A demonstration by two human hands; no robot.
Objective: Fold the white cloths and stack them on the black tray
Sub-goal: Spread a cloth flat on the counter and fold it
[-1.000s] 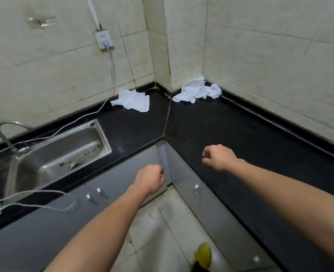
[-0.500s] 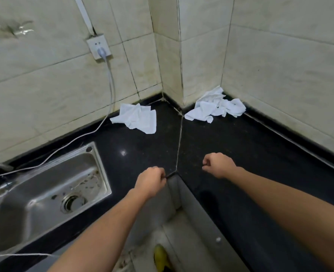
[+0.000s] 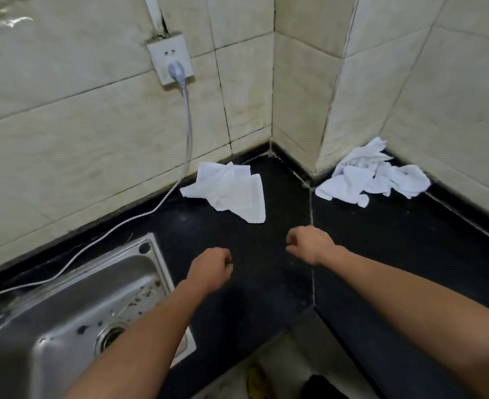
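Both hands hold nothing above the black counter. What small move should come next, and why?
Probably reach the right hand forward and pinch the nearer white cloth. It lies unfolded on the counter, just ahead, and this hand's curled fingers hold nothing.

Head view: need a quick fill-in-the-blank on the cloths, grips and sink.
1. The crumpled cloth lies to the ____ of the counter seam.
2. The flatter cloth lies to the ____ of that seam.
3. The left grip and right grip are curled and hold ____.
4. The sink sits under the ____ forearm.

Missing words: right; left; nothing; left
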